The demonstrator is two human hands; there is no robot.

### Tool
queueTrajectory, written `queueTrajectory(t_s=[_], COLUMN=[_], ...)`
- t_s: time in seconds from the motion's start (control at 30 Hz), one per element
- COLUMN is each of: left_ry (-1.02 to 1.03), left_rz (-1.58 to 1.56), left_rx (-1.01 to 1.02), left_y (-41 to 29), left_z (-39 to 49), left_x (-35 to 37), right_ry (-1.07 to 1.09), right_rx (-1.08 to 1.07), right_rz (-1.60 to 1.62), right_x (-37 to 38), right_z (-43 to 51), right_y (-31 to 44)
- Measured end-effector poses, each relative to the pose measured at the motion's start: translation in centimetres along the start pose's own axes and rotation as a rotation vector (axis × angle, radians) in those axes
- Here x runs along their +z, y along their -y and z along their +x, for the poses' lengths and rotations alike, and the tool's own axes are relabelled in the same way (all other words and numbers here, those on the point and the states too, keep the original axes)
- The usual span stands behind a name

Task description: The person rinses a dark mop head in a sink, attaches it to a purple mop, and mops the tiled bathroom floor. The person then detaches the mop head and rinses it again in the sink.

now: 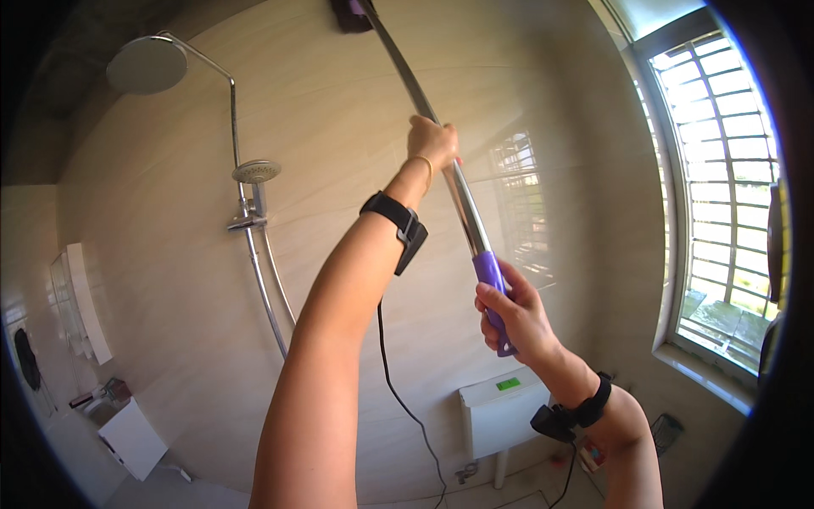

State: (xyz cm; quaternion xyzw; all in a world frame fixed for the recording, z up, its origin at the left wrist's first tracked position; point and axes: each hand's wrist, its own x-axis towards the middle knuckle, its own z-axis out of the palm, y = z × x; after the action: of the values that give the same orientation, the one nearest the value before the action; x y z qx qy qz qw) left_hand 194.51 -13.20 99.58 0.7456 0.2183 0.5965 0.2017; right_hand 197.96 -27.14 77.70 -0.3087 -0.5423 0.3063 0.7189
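A long metal pole [466,207] with a purple plastic grip [488,270] slants up across the tiled wall. My left hand [432,141] is closed around the bare metal, partway up. Lower down, my right hand [518,312] holds the purple grip near its end. At the top edge of the view, a dark and purple head [351,14] at the pole's far end lies against or close to the wall; it is partly cut off, so its kind is unclear. Both wrists wear black straps with small devices.
On the left, a round overhead shower [147,65] and a hand shower [256,170] hang from a chrome riser pipe [234,121]. Below my right hand is a white toilet cistern [499,413]. A barred window [725,184] stands at right; a white cabinet [135,439] is at lower left.
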Motion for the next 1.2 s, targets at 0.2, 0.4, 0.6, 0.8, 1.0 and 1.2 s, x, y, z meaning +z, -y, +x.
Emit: queueTrajectory(t_s=[0.2,0.4,0.6,0.8,1.0,1.2], left_ry=[0.143,0.36,0.373,0.541,0.315,0.155], left_rz=[0.109,0.157,-0.054,-0.359,-0.686,-0.735], left_rx=[0.06,-0.03,0.21,0.04,-0.317,-0.288], left_y=[-0.1,3.3,9.0,14.3,13.4,10.3], left_z=[-2.1,-5.2,-16.5,-34.1,-44.6,-42.9], left_x=[5.3,12.0,17.2,15.7,13.3,15.9], right_ry=[-0.044,-0.115,-0.144,-0.15,-0.089,-0.196], right_rx=[0.04,0.124,0.317,0.383,0.517,0.367], right_rz=[0.095,-0.06,-0.262,-0.704,-0.898,-0.969], right_x=[-2.0,-4.6,-11.1,-15.6,-20.7,-25.3], right_z=[-2.0,-6.3,-17.5,-32.1,-37.9,-36.3], right_y=[-2.2,-6.7,-12.7,-14.4,-12.2,-6.8])
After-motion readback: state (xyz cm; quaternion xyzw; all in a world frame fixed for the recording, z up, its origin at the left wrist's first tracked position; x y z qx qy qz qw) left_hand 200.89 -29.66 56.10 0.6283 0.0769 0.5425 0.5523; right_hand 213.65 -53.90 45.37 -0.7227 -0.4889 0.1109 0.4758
